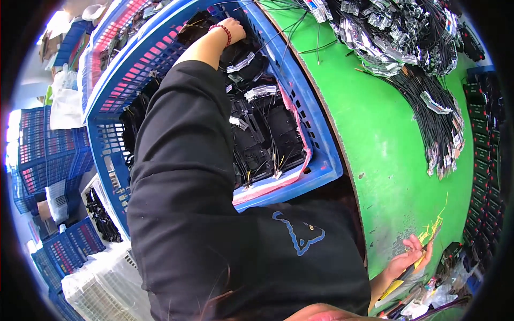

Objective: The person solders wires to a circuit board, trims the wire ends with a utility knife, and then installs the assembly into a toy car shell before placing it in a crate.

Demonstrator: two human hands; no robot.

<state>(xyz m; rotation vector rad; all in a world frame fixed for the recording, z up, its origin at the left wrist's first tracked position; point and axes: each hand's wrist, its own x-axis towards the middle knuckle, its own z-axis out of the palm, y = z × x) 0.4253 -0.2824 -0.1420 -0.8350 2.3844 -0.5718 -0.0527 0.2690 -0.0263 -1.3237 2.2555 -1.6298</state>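
Note:
My left hand (234, 30), with a red bead bracelet at its wrist, reaches into the far end of a blue plastic crate (316, 184). Its fingers curl downward, and what they hold, if anything, is hidden. Black plastic parts with thin cables (267, 131) fill the crate, some with clear or silvery wrapped pieces. At the lower right, over the green tabletop (393, 182), my right hand (411, 258) is closed around a bundle of thin yellow wires (430, 232). Their loose ends fan out above the fingers.
A heap of black cables with clear-wrapped ends (396, 35) covers the table's far side, and a cable bundle (433, 117) trails from it. Stacked black boxes (479, 155) line the right edge. Blue crates (48, 144) and a plastic-covered white crate (101, 283) stand at left.

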